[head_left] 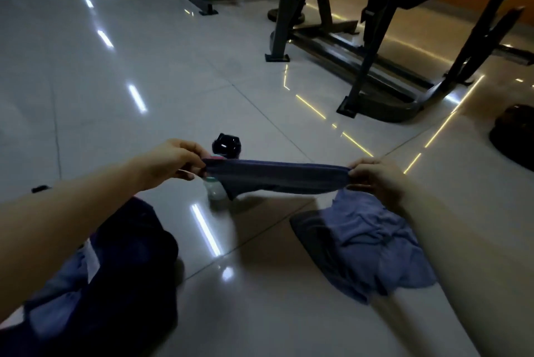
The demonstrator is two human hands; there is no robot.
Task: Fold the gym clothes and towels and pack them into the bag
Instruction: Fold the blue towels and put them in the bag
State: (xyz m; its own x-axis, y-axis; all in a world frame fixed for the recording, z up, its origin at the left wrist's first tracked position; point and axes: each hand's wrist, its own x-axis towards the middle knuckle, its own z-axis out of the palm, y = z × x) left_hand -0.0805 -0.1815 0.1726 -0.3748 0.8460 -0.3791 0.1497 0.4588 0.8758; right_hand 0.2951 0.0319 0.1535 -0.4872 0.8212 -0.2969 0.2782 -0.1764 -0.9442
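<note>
**Dark blue cloth pulled taut between both hands**

At the lower left a heap of dark navy fabric [124,264] with a paler blue patch lies on the glossy tiled floor [260,313]; it is too dim to tell whether it is a garment pile or the person's own clothing. Above it the left hand [173,164] pinches one end of a dark blue cloth [274,177] between thumb and curled fingers. Just behind that end a bottle [226,146] with a black cap stands on the floor, partly hidden. The cloth is held in the air, its lower edge sagging. The right hand [375,179] pinches the other end. Below that hand a crumpled blue cloth [367,249] lies on the tiles. Farther back stands a gym machine frame [361,67], and at the right edge sits a dark rounded object [514,137], too dim to identify.
</note>
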